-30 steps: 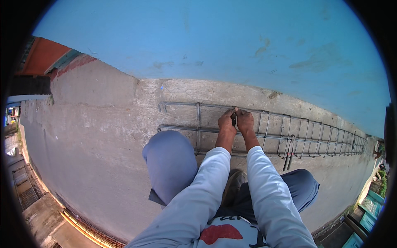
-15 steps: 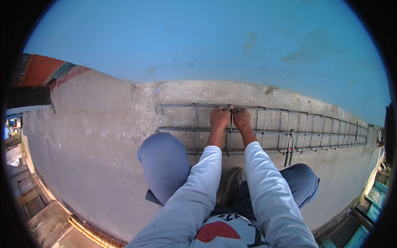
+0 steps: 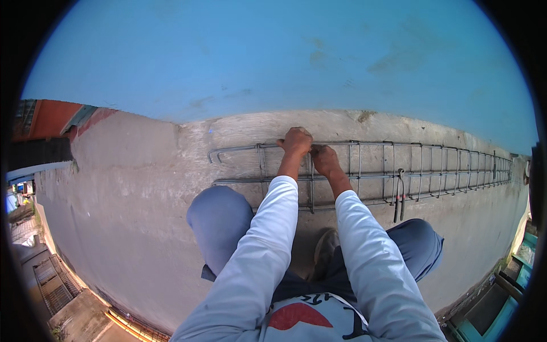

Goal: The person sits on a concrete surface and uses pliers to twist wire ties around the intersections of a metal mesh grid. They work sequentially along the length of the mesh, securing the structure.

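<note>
**Both hands on a rebar cage**

Bare concrete (image 3: 142,188) fills the middle of the frame, under a blue wall (image 3: 273,57). A long rebar cage (image 3: 433,171) is laid flat across the centre, running to the right edge. The left hand (image 3: 296,141) is clenched over the top bar, seemingly to steady it. The right hand (image 3: 323,158) is closed around a bar just beside it. Pliers (image 3: 398,196) are hung on the cage, right of centre, within reach.

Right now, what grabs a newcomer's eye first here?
Both hands, left hand and right hand, sit side by side on the top bar of a long rebar cage lying on the concrete slab at mid-frame. Behind it rises a broad blue wall. A pair of pincers hangs from the cage right of the hands.
</note>
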Tool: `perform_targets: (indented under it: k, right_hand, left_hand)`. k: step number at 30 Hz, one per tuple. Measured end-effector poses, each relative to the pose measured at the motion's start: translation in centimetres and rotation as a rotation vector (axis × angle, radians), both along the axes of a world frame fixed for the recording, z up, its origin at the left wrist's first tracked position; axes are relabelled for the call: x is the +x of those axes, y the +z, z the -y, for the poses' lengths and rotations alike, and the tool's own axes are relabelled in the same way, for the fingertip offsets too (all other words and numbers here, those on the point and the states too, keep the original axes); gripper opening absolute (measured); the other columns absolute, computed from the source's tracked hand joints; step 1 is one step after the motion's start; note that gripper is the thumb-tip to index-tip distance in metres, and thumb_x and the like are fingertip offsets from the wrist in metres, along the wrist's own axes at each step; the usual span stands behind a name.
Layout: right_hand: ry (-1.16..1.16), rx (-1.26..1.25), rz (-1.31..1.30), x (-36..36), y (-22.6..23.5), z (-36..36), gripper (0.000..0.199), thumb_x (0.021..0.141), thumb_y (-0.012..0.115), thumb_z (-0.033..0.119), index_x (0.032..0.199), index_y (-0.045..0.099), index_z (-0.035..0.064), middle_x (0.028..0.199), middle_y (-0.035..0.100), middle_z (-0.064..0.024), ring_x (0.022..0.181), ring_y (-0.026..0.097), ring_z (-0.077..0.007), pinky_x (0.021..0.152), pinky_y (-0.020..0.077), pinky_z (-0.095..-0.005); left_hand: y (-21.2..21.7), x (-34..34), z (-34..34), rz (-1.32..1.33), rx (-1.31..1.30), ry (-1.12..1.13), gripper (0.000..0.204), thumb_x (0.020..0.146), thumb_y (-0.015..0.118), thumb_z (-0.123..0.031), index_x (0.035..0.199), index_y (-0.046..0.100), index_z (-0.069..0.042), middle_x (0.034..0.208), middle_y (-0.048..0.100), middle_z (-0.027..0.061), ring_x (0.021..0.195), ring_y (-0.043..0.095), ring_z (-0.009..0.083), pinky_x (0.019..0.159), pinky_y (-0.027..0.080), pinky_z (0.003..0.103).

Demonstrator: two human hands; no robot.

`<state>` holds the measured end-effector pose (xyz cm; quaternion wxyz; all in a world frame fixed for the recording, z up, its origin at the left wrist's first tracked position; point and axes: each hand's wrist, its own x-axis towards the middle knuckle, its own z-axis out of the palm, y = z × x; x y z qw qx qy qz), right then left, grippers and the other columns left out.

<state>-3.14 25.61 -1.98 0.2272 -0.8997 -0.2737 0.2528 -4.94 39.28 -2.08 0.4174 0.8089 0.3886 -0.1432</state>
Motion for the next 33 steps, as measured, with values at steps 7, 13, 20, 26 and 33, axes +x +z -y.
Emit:
perform_targets:
  k: [7,13,20,26,33]
  right_hand:
    - [0.225,-0.154,-0.128,2.9,2.8,-0.1,0.028,0.097,0.057,0.027,0.103,0.075,0.0066,0.111,0.070,-0.0221,0.106,0.065,-0.0399,0.094,0.0509,-0.0472]
    - [0.412,-0.520,0.008,5.4,7.0,-4.3,0.027,0.096,0.058,0.024,0.106,0.075,0.0054,0.114,0.072,-0.0170,0.111,0.067,-0.0343,0.095,0.0533,-0.0442]
    - [0.903,-0.581,0.484,5.4,11.1,-6.2,0.012,0.087,0.068,0.019,0.088,0.076,0.0101,0.101,0.075,-0.0090,0.099,0.071,-0.0257,0.090,0.0528,-0.0409]
    - [1.061,-0.380,0.659,6.3,10.8,-6.6,0.013,0.089,0.065,0.020,0.089,0.076,0.0135,0.091,0.075,-0.0053,0.094,0.071,-0.0220,0.085,0.0523,-0.0367]
    - [1.018,-0.379,0.520,8.3,8.7,-7.7,0.014,0.088,0.065,0.020,0.091,0.077,0.0123,0.099,0.075,-0.0078,0.099,0.070,-0.0273,0.082,0.0563,-0.0388]
  left_hand:
    - [0.7,-1.9,0.1,0.215,-0.082,0.050,0.020,0.089,0.073,-0.032,0.098,0.078,-0.016,0.093,0.076,0.0032,0.089,0.069,0.0189,0.101,0.024,0.043]
    - [0.5,-3.5,-0.4,0.328,-0.081,0.030,0.018,0.090,0.072,-0.028,0.101,0.078,-0.016,0.094,0.076,0.0045,0.099,0.067,0.0211,0.101,0.027,0.039]
    - [0.5,-3.9,0.2,0.358,-0.041,-0.008,0.019,0.093,0.066,-0.024,0.103,0.077,-0.013,0.099,0.076,0.0095,0.101,0.067,0.0263,0.110,0.025,0.040]
    - [0.3,-5.0,0.1,0.395,0.020,-0.068,0.023,0.090,0.067,-0.022,0.110,0.073,-0.011,0.103,0.074,0.0104,0.104,0.067,0.0246,0.113,0.022,0.045]
    - [2.3,-4.9,1.1,0.467,-0.144,0.118,0.049,0.084,0.076,-0.011,0.126,0.052,-0.015,0.092,0.074,0.0000,0.097,0.068,0.0168,0.117,0.014,0.047]
